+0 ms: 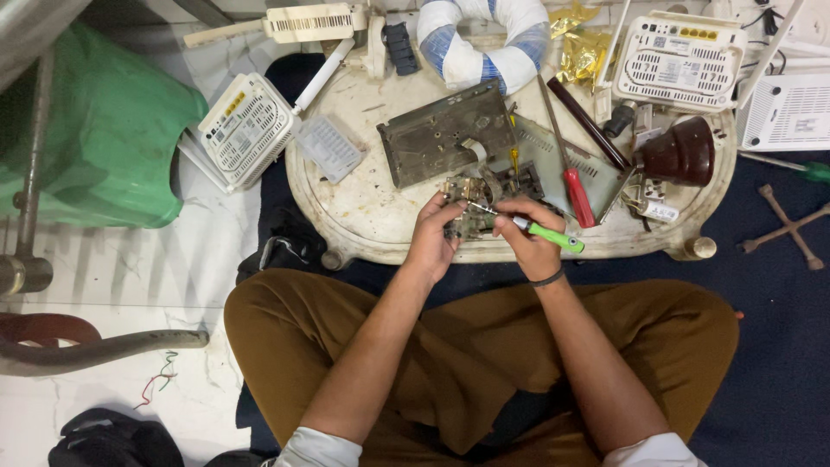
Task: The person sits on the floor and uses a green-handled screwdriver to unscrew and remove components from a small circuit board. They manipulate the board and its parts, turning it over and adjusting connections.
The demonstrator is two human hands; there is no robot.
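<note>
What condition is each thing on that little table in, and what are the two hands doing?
left hand: gripping the small circuit assembly
right hand: holding the green-handled screwdriver, tip on the assembly
metal chassis plate: lying flat, opened up
red-handled screwdriver: lying unused
white router: closed, underside up
brown dome cover: resting on its side

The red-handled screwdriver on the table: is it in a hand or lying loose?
Lying loose. The red-handled screwdriver rests on the table; the right hand holds a green-handled screwdriver instead.
</note>
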